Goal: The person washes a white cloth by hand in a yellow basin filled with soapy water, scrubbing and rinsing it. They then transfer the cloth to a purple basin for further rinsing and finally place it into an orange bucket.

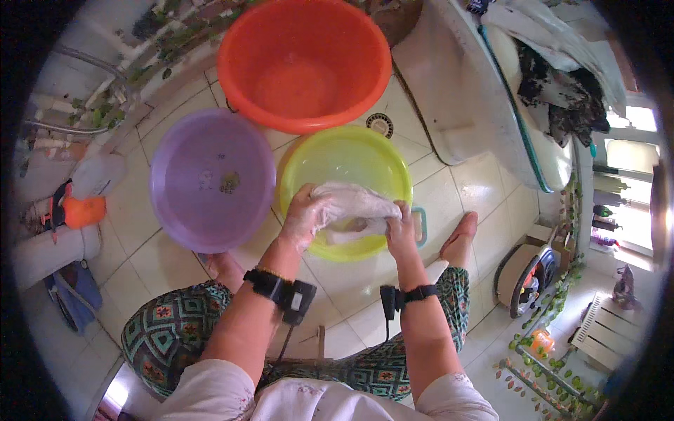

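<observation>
Both my hands grip a wet white cloth (355,202) above a yellow-green plastic basin (345,138). My left hand (305,218) holds the cloth's left end and looks coated with suds. At the other end, my right hand (401,226) pinches the fabric with the thumb and fingers. A slack fold of the cloth hangs below, between the hands. Under the cloth, the lower part of the basin is partly hidden. Part of a teal handle (420,226) sticks out by the basin's right rim; what it belongs to is hidden.
A purple basin (210,231) stands left of the yellow-green one. Behind them is a large orange-red tub (305,126). A round floor drain (379,125) lies beside it. At upper right, dark and white fabric (563,94) rests on a white fixture (447,105).
</observation>
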### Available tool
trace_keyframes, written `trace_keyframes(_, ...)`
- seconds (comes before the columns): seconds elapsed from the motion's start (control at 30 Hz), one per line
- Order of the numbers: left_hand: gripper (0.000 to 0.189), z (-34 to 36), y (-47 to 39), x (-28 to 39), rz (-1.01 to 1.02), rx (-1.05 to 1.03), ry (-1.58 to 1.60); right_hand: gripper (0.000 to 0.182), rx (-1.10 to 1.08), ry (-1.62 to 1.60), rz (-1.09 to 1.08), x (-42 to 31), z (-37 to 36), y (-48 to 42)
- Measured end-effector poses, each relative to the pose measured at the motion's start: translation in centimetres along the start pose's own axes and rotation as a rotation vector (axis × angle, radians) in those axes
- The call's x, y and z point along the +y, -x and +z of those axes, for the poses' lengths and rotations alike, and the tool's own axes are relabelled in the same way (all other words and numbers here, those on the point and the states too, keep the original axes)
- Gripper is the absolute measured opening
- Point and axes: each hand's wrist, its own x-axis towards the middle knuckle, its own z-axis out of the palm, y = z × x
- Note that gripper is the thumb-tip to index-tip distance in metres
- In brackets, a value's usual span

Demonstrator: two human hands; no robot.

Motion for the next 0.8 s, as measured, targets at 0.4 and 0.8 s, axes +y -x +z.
trace_keyframes(0.4, 0.029, -0.5, -1.6, -3.4, -0.52, 0.239, 1.999, 0.028, -0.034, 0.581, -0.469, -5.4, 9.5, 7.3)
trace_keyframes(0.8, 0.05, 1.6, -0.2, -5.8, 0.06, 0.227, 0.217, 0.036, 0.127, 0.108, 0.038, 1.6, 4.2, -3.0)
